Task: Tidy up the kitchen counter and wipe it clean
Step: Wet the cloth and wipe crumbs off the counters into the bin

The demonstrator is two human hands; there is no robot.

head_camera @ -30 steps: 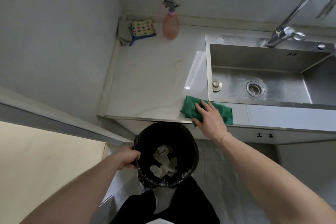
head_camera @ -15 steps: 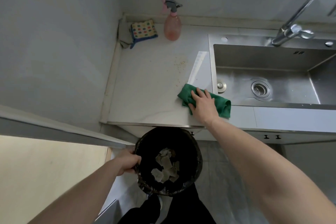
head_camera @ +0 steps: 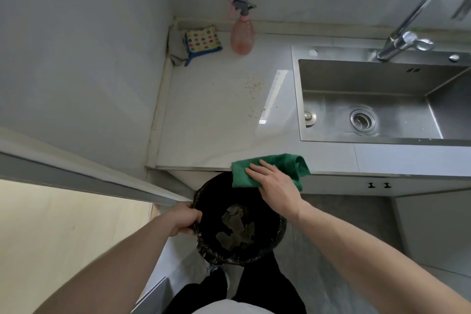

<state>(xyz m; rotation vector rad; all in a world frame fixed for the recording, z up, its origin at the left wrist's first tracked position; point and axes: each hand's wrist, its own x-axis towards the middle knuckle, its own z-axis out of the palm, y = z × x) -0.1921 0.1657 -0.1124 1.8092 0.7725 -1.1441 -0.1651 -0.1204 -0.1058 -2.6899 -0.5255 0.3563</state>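
My right hand [head_camera: 274, 182] lies flat with straight fingers on a green cloth [head_camera: 295, 164] at the front edge of the pale counter [head_camera: 211, 115]; part of the cloth hangs past the edge over a black bin [head_camera: 214, 199]. My left hand [head_camera: 184, 219] grips the bin's left rim and holds it just below the counter edge. Paper scraps [head_camera: 235, 227] lie inside the bin. Small crumbs [head_camera: 254, 85] are scattered on the counter left of the sink.
A steel sink [head_camera: 369, 99] with a tap [head_camera: 407, 41] takes up the right. A pink spray bottle [head_camera: 242, 33] and a dotted sponge cloth [head_camera: 202, 41] stand at the back left corner. Walls close off the left and back.
My right hand has dragged the green cloth from the counter near the sink toward me to the front edge, partly over the bin. My left hand still holds the bin.
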